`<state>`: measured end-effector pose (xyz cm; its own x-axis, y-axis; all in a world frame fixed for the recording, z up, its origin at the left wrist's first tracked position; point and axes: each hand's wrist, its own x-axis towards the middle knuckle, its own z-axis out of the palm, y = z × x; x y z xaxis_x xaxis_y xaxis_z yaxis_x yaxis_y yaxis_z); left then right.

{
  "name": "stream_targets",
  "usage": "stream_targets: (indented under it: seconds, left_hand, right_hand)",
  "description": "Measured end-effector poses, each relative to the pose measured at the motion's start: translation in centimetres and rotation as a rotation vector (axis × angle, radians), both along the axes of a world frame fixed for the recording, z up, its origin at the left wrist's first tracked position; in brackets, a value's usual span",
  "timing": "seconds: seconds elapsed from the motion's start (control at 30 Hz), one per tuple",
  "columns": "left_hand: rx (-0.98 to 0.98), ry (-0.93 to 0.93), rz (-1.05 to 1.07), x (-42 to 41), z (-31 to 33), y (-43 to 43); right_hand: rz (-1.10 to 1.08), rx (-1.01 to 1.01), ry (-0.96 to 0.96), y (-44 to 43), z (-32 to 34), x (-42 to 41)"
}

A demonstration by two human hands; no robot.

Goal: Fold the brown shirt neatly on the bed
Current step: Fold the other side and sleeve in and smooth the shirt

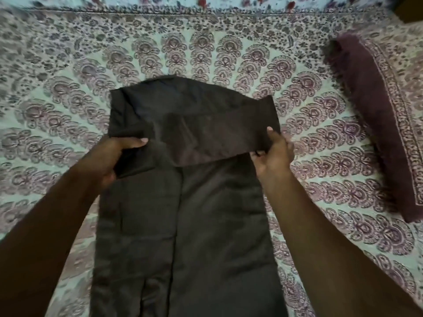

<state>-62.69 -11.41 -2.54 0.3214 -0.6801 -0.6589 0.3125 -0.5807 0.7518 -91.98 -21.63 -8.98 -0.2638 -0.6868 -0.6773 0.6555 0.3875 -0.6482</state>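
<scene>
Brown shirt is lying lengthwise down the centre of the frame on a patterned bed. Left hand and right hand are each gripping a side of its upper end, apparently lifting it to fold it over evenly.

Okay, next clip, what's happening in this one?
A person is folding a brown shirt laid lengthwise on a bed with a patterned bedspread. The left hand and right hand each pinch a side of the far end, which is lifted and doubled toward the person. The near part lies flat in a narrow strip. A pillow lies to the right, apart from the shirt.
</scene>
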Motion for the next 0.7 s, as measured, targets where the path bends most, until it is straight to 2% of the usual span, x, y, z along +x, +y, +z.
stream_targets:
  seconds: [0.13,0.27,0.43,0.57,0.7]
  left_hand:
    - [0.020,-0.166,0.040,7.2,-0.2,1.6]
    - [0.011,-0.467,0.088,13.1,-1.0,1.7]
    - [0.018,-0.772,0.034,20.0,-3.1,1.2]
    - [0.115,-0.897,0.027,25.0,-6.0,0.4]
    - [0.236,-1.021,0.008,26.9,-5.8,0.0]
  right_hand:
    - [0.062,0.109,0.089,0.4,0.0,4.3]
    - [0.039,0.156,0.121,1.2,-0.5,7.8]
    - [0.011,0.168,0.137,1.9,-1.8,11.0]
    - [-0.010,0.153,0.177,2.5,-2.7,13.2]
    - [0.034,0.146,0.169,3.0,-3.5,15.2]
